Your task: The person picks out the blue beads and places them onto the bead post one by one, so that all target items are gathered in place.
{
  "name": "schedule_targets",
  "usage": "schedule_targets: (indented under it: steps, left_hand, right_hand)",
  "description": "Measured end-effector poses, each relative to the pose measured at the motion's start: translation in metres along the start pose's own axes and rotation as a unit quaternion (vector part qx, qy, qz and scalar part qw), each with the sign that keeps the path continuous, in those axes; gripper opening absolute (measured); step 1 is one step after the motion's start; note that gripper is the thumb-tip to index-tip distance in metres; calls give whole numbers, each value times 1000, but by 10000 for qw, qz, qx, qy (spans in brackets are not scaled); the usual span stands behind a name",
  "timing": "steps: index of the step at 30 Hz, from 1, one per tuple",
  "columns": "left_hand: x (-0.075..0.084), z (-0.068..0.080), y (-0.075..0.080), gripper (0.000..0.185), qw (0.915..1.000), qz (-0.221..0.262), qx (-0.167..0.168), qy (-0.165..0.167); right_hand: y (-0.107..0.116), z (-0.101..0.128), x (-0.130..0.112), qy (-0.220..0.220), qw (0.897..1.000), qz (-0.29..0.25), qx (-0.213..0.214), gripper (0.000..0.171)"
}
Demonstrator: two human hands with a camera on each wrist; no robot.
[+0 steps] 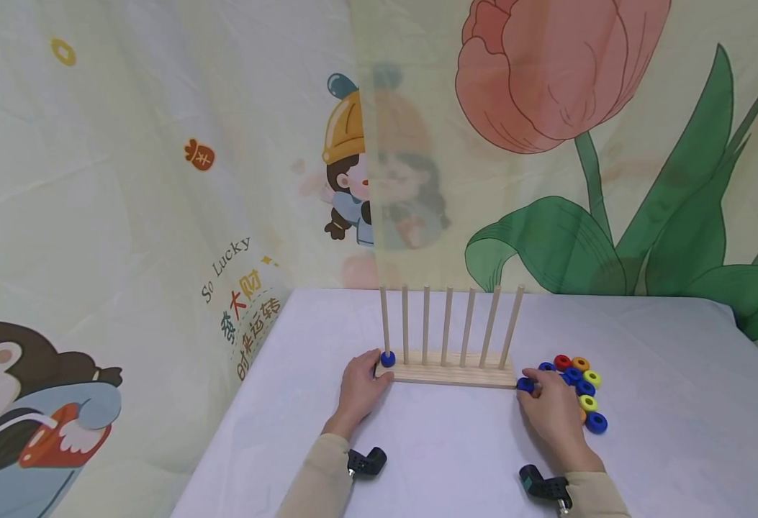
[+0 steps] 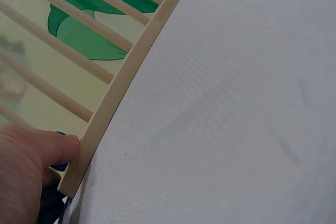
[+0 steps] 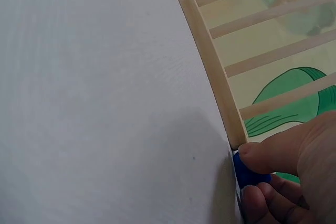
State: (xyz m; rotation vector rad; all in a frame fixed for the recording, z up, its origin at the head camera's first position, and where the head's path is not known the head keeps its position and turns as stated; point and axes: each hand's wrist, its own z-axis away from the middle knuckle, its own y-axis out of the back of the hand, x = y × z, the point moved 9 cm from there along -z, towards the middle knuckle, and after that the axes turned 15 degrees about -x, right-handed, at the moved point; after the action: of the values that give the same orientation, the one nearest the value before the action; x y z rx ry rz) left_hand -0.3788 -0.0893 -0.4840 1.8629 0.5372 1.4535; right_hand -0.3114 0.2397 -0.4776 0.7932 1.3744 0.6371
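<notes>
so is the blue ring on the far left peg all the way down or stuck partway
All the way down: the blue ring sits at the foot of the leftmost peg, resting on the wooden base.
</notes>
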Motion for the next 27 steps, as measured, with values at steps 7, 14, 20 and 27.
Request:
schedule_targets:
  steps: [7,14,20,27]
  left_hand:
    - [-2,0,0,51,10000,49,7,32]
    - [-2,1,0,51,10000,59,-18,47]
    - [0,1,1,51,9999,97,11,40]
    - [1,1,2,51,9999,91,-40,62]
  right_hand:
    - [-4,0,2,-124,9996,-34,-243,38]
    - [-3,3,1,-100,9998,-170,-96,36]
    - [-1,4,4,-189,9989,-431,31,38]
    - [1,3,1,11,9975,-692,161,39]
